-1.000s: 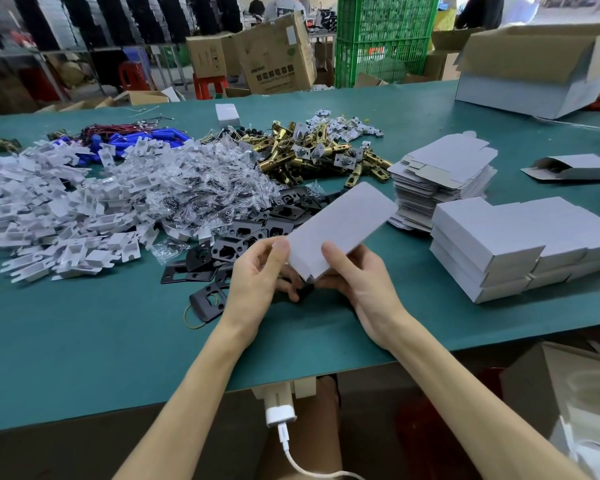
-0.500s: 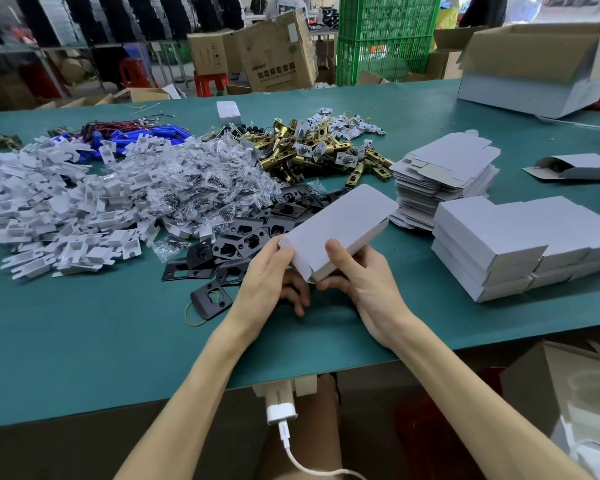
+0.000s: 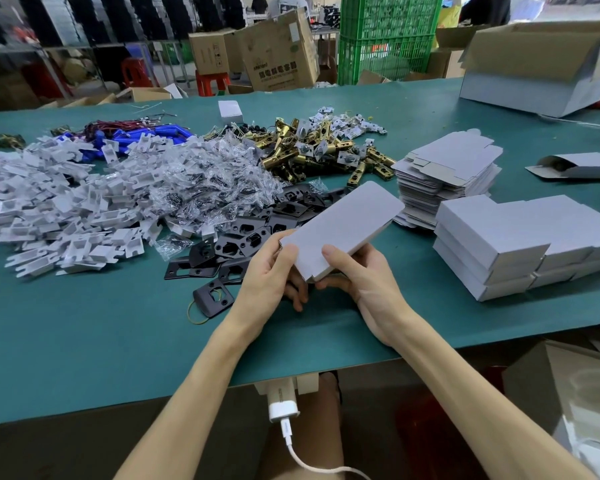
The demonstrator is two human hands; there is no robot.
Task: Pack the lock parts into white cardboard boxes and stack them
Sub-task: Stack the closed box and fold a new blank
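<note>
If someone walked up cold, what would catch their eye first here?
The left hand and right hand grip a white box at its near end above the green table. To the left sprawls a heap of white plastic parts, with brass latches behind and closed boxes stacked at right.

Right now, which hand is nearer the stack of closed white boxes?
Right. The right hand holds a white box left of the stack; the left hand grips the same box farther left, by the black plates.
</note>
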